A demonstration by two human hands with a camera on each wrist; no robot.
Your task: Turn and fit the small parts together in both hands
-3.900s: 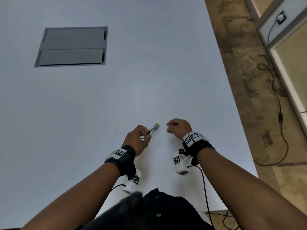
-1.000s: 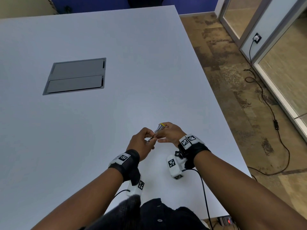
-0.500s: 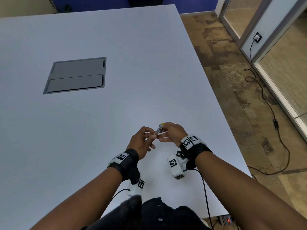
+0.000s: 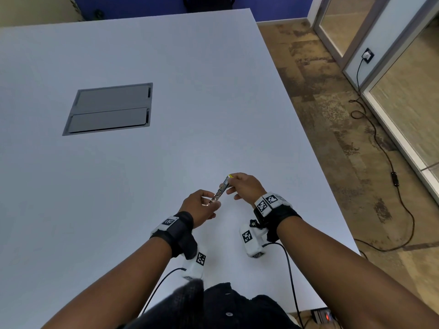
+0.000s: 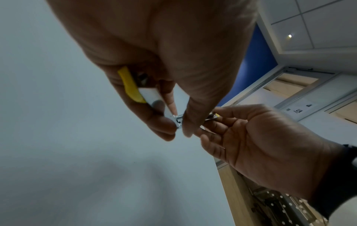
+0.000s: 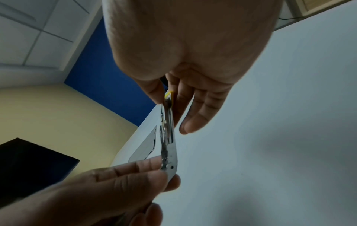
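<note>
left hand [image 4: 198,207]: pinches near end of metal tool [image 4: 220,191], above white table [image 4: 166,91]
right hand [image 4: 245,186]: pinches far, yellow-tipped end, at 1 o'clock
grey hatch [image 4: 109,109]: at 10 o'clock, well apart
black cable [image 4: 389,162]: on floor, 3 o'clock

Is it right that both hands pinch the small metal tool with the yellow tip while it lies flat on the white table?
Not quite. In the head view the left hand and right hand pinch the metal tool by its ends, but it is lifted off the white table, not lying on it.
</note>
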